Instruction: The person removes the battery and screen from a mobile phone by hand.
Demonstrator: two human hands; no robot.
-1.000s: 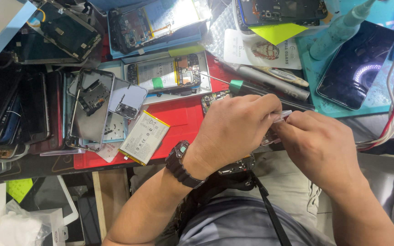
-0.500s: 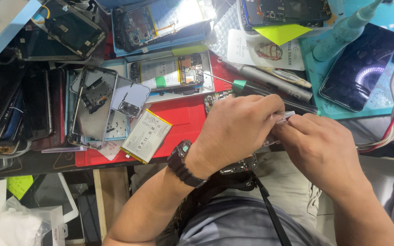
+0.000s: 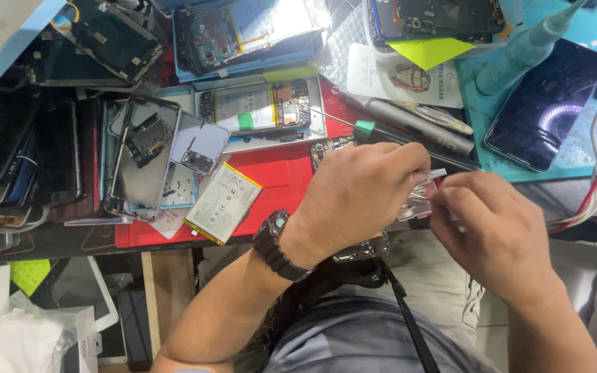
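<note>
The left hand [image 3: 364, 197] and the right hand [image 3: 495, 231] are meeting just over the near edge of a cluttered repair bench, both pinching a small clear plastic piece [image 3: 424, 197] between their fingertips; the left hand's fingers are curling tightly round its left end while the right hand's thumb and forefinger are closing on its right end, so neither hand is lying open. What the piece is exactly cannot be told, since the fingers are covering most of it. A black wristwatch [image 3: 278, 243] is sitting on the left wrist. Beneath the left hand, a dark circuit board [image 3: 362, 250] is showing partly at the bench edge, and another small board [image 3: 329, 148] is peeking out just above the knuckles. A green-collared screwdriver [image 3: 409, 138] is lying just beyond the hands, tilting across the red mat [image 3: 281, 176]. To the left on that mat, a white phone battery [image 3: 224, 202] is resting at a slant, near a grey phone frame [image 3: 143, 162]. An opened phone [image 3: 260, 107] with its battery exposed is lying farther back. A dark phone with a glowing ring [image 3: 546, 107] is resting on the teal mat [image 3: 592, 148] to the right, beside a pale green squeeze bottle [image 3: 526, 52].
</note>
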